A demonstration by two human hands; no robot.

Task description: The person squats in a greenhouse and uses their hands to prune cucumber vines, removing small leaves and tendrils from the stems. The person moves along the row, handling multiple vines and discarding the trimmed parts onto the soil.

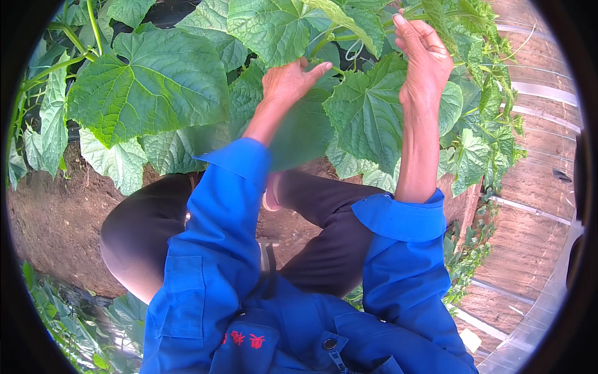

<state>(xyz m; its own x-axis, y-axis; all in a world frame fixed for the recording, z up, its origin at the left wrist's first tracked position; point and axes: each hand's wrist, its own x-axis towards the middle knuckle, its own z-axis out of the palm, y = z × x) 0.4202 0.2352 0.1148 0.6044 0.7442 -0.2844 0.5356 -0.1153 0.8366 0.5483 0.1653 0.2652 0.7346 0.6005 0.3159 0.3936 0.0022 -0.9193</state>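
Observation:
Before me grow leafy vines that look like cucumber plants, with a broad green leaf (152,82) at the left. My left hand (292,82) reaches in among the leaves near the middle; its thumb points right beside a green stem, and its fingertips are partly hidden by a leaf (275,30). Higher and to the right, my right hand (423,53) is raised by a vine stem (416,17), with thumb and fingertips close together; whether something thin is between them cannot be told. A pale looped string or tendril (356,51) hangs between the hands.
Brown soil (60,210) lies below the plants, around my bent knees. More vines (472,262) grow at the lower right and others (70,327) at the lower left. White bands (544,92) and thin lines cross a brown surface at the right, beside clear plastic film (537,322).

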